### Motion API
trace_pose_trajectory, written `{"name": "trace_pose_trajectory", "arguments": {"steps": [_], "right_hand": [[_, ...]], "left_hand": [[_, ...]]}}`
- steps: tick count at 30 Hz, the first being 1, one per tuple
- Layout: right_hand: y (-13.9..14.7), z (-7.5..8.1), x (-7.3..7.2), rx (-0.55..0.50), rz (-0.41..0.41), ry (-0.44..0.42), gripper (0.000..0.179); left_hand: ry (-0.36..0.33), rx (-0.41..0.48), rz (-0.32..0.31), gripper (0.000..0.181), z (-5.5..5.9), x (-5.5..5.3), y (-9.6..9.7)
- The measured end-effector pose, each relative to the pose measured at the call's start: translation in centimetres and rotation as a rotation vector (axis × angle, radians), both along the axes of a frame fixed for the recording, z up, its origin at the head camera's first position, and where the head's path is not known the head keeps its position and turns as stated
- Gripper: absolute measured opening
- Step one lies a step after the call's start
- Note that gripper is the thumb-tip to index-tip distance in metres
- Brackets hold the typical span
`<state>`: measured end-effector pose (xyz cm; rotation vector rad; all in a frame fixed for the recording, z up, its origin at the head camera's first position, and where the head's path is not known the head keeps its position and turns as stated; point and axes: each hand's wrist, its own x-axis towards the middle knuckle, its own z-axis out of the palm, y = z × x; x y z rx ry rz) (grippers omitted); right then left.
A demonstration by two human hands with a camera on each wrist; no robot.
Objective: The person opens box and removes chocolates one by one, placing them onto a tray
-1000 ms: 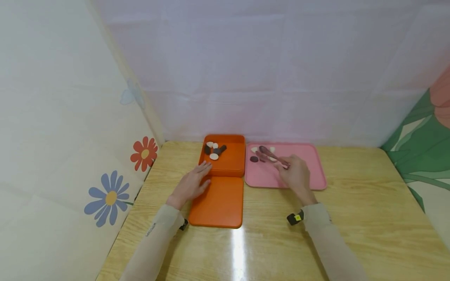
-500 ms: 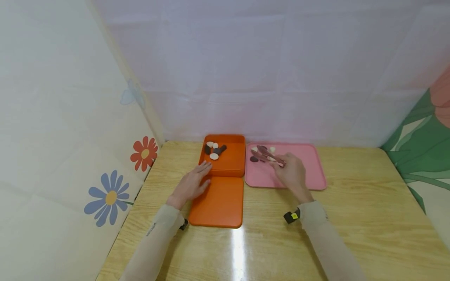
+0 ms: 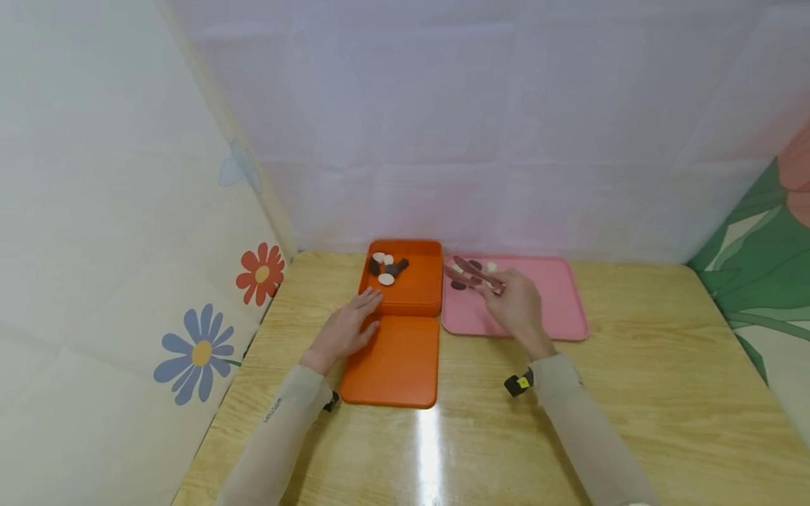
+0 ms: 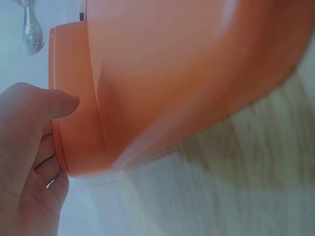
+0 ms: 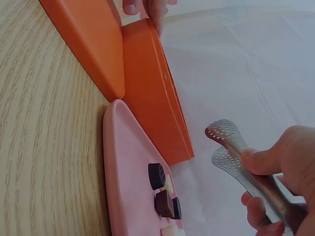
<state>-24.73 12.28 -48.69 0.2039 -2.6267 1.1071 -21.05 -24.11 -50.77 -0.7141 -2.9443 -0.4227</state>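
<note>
My right hand (image 3: 515, 303) holds metal tongs (image 5: 224, 130) with perforated ends, above the left part of a pink tray (image 3: 560, 309). The tong ends stand apart; nothing shows between them. Below on the tray lie a dark round piece (image 5: 156, 176), a brown piece (image 5: 164, 204) and some white ones, like moulded chocolates. Left of the tray stands an orange box (image 3: 420, 288) holding several dark and white pieces (image 3: 387, 280). At its front left corner rests my left hand (image 3: 342, 332), fingers extended over the rim, with the thumb by the front wall.
The orange lid (image 3: 392, 365) lies flat in front of the box, joined or touching along its front edge. Box and tray sit side by side on a wooden table (image 3: 481, 450). A pale cloth wall (image 3: 405, 140) rises right behind them.
My right hand has moved left with the tongs, whose ends have spread wider apart and shifted toward the box. The left hand stays in place, and the pieces in the box look unchanged.
</note>
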Motion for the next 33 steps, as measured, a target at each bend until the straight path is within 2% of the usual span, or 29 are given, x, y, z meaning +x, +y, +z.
{"name": "trace_pose_trajectory", "arguments": {"steps": [12, 17, 26, 33], "right_hand": [[-1.6, -0.3, -0.6, 0.001, 0.069, 0.014, 0.028], [-2.4, -0.5, -0.8, -0.002, 0.097, -0.007, 0.027], [-4.2, -0.3, -1.1, 0.012, 0.146, 0.015, 0.030], [-5.7, -0.6, -1.6, -0.016, 0.191, 0.050, 0.025]], "left_hand": [[-0.004, -0.002, -0.001, 0.061, 0.2, -0.2, 0.1], [-0.013, -0.002, 0.001, 0.061, 0.2, 0.0, 0.0], [0.006, 0.009, -0.011, 0.061, 0.2, -0.1, 0.1], [0.009, 0.008, -0.016, 0.061, 0.2, 0.0, -0.1]]}}
